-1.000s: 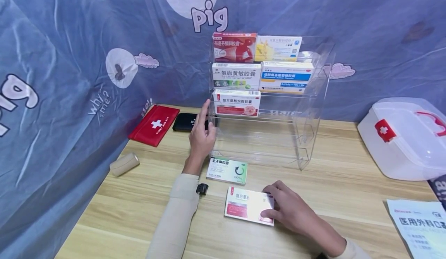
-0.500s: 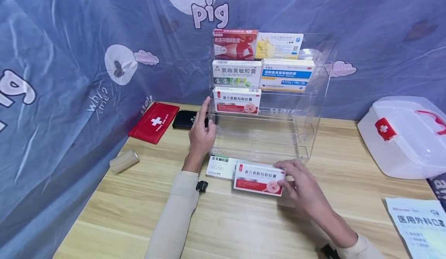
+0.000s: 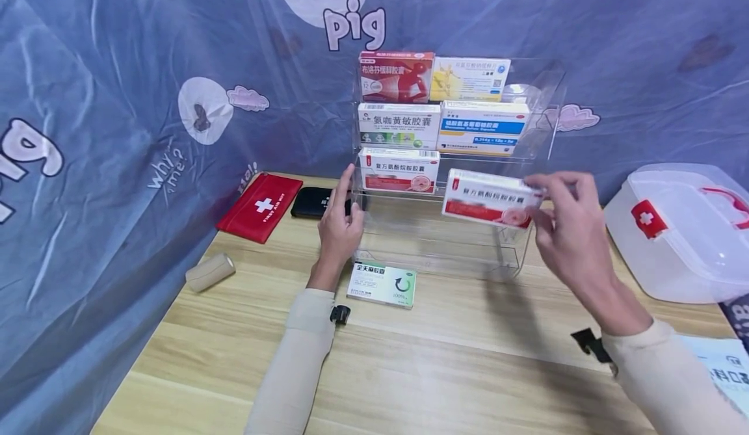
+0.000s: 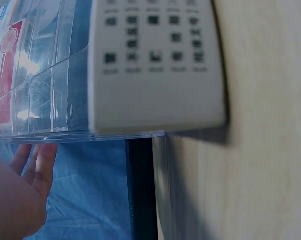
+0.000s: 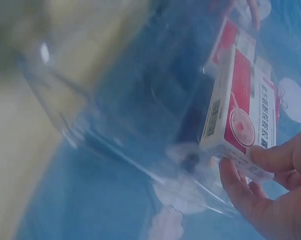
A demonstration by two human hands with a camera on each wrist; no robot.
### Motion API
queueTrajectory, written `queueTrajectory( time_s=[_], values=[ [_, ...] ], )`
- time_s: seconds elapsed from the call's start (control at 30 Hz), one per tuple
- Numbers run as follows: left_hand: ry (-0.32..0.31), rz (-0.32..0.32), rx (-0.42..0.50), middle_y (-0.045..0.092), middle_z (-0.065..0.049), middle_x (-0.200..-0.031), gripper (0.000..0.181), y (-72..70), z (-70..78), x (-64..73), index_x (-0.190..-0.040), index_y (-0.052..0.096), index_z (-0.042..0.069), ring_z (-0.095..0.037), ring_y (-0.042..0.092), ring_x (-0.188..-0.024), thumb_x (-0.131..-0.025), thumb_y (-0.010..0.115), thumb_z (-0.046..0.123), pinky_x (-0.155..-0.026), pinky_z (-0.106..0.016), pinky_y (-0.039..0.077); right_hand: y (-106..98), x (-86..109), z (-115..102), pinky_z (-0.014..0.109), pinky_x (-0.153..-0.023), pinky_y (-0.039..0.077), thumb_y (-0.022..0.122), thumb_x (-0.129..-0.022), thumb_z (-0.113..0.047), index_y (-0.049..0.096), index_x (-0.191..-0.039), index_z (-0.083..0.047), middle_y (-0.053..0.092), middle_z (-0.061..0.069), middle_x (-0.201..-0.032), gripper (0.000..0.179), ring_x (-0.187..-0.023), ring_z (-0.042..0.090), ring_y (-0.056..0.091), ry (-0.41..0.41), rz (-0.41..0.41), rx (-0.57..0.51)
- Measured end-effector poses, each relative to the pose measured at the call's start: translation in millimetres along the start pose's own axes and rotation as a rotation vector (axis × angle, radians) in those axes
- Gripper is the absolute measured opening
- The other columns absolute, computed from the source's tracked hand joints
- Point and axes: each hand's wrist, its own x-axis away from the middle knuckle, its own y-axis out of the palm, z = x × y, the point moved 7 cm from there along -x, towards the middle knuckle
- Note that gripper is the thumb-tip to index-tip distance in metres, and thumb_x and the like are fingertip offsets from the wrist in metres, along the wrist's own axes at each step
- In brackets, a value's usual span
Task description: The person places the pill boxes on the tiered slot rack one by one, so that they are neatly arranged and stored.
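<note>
My right hand (image 3: 570, 227) pinches the right end of a white and red medicine box (image 3: 488, 197), held up in front of the third tier of a clear acrylic display rack (image 3: 433, 263). In the right wrist view, thumb and fingers grip the end of that medicine box (image 5: 243, 110). My left hand (image 3: 339, 227) rests with fairly straight fingers along the rack's left side. A matching red and white box (image 3: 399, 171) stands on the third tier, left of the held one. Flat on the table before the rack lies a green and white medicine box (image 3: 381, 284).
Upper tiers hold a red box (image 3: 396, 77), a yellow one (image 3: 470, 79), a green-striped one (image 3: 399, 127) and a blue-striped one (image 3: 483, 128). Around the rack are a red first aid pouch (image 3: 260, 207), a black case (image 3: 310, 202), a tan roll (image 3: 210, 272) and a white first-aid box (image 3: 679, 233).
My right hand has lifted the red and white medicine box off the table and carried it up and to the right, to the third tier. The left hand stays at the rack's side.
</note>
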Motion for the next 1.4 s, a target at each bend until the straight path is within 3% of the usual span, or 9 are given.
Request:
queueTrajectory(
  time_s=[0.13,0.2,0.3,0.43,0.6,0.83,1.07,1.27,1.4],
  values=[
    [-0.003,0.002,0.002,0.048,-0.002,-0.168,0.080,-0.5,-1.0,-0.4,-0.169,0.032,0.039,-0.024,0.050,-0.064,-0.097,0.050,0.009,-0.052,-0.026,0.037,-7,-26.6,-2,0.028,-0.086,0.052,0.062,-0.094,0.016,0.065,-0.136,0.002,0.048,0.034,-0.134,0.044,-0.106,0.048,0.061,-0.015,0.033,0.035],
    [-0.004,0.002,0.000,0.049,-0.002,-0.168,0.080,-0.5,-1.4,-0.2,-0.169,0.032,0.039,-0.022,0.049,-0.065,-0.097,0.050,0.009,-0.053,-0.026,0.038,-7,-36.6,-2,0.049,-0.086,0.053,0.058,-0.096,0.014,0.065,-0.137,0.002,0.046,0.034,-0.136,0.043,-0.108,0.048,0.060,-0.016,0.042,0.037],
    [-0.003,0.001,-0.006,0.050,-0.002,-0.167,0.080,-0.6,-1.5,0.1,-0.169,0.032,0.039,-0.020,0.048,-0.063,-0.097,0.050,0.008,-0.053,-0.026,0.038,-5,-47.5,-2,0.068,-0.090,0.053,0.056,-0.097,0.013,0.065,-0.138,-0.001,0.045,0.032,-0.139,0.045,-0.113,0.050,0.059,-0.007,0.039,0.029],
    [-0.005,0.001,-0.004,0.050,-0.002,-0.167,0.081,-0.8,-1.6,0.2,-0.169,0.032,0.040,-0.021,0.050,-0.065,-0.097,0.050,0.008,-0.053,-0.026,0.039,-3,-56.7,-4,0.069,-0.093,0.053,0.057,-0.095,0.014,0.066,-0.138,-0.002,0.046,0.031,-0.139,0.046,-0.119,0.051,0.059,-0.019,0.056,0.018],
    [-0.006,0.001,-0.004,0.050,0.000,-0.166,0.081,-0.4,-3.3,-0.4,-0.169,0.031,0.041,-0.023,0.058,-0.083,-0.098,0.050,0.008,-0.055,-0.025,0.041,-3,-66.2,-3,0.059,-0.088,0.049,0.055,-0.096,0.012,0.066,-0.137,-0.001,0.045,0.032,-0.139,0.044,-0.112,0.048,0.061,-0.018,0.116,-0.008],
    [-0.013,0.004,-0.008,0.052,-0.001,-0.165,0.081,-0.2,-4.3,0.5,-0.169,0.033,0.040,-0.022,0.053,-0.072,-0.097,0.051,0.008,-0.054,-0.026,0.041,15,-64.5,6,0.071,-0.087,0.054,0.054,-0.098,0.013,0.062,-0.140,-0.002,0.041,0.028,-0.146,0.045,-0.120,0.053,0.059,0.006,0.004,0.033],
    [-0.016,0.007,0.000,0.056,-0.003,-0.159,0.081,0.0,-2.7,-0.5,-0.169,0.033,0.040,-0.024,0.064,-0.120,-0.097,0.050,0.008,-0.059,-0.025,0.045,31,-53.7,12,0.071,-0.080,0.050,0.053,-0.098,0.009,0.060,-0.138,-0.005,0.040,0.025,-0.148,0.043,-0.116,0.057,0.060,0.063,-0.072,0.063],
    [-0.018,0.003,0.003,0.054,-0.002,-0.162,0.080,0.5,-1.9,-0.4,-0.169,0.033,0.039,-0.025,0.063,-0.130,-0.097,0.050,0.008,-0.061,-0.026,0.048,41,-47.6,14,0.072,-0.073,0.047,0.052,-0.100,0.007,0.059,-0.138,-0.004,0.043,0.025,-0.146,0.040,-0.098,0.066,0.060,0.055,-0.046,0.089],
    [-0.015,0.018,-0.007,0.057,-0.004,-0.159,0.080,-0.4,-2.1,0.3,-0.169,0.034,0.037,-0.026,0.065,-0.124,-0.096,0.051,0.009,-0.063,-0.027,0.049,46,-45.4,12,0.073,-0.067,0.045,0.051,-0.101,0.006,0.060,-0.139,-0.004,0.047,0.025,-0.143,0.041,-0.087,0.069,0.060,0.028,-0.025,0.118]
  ],
)
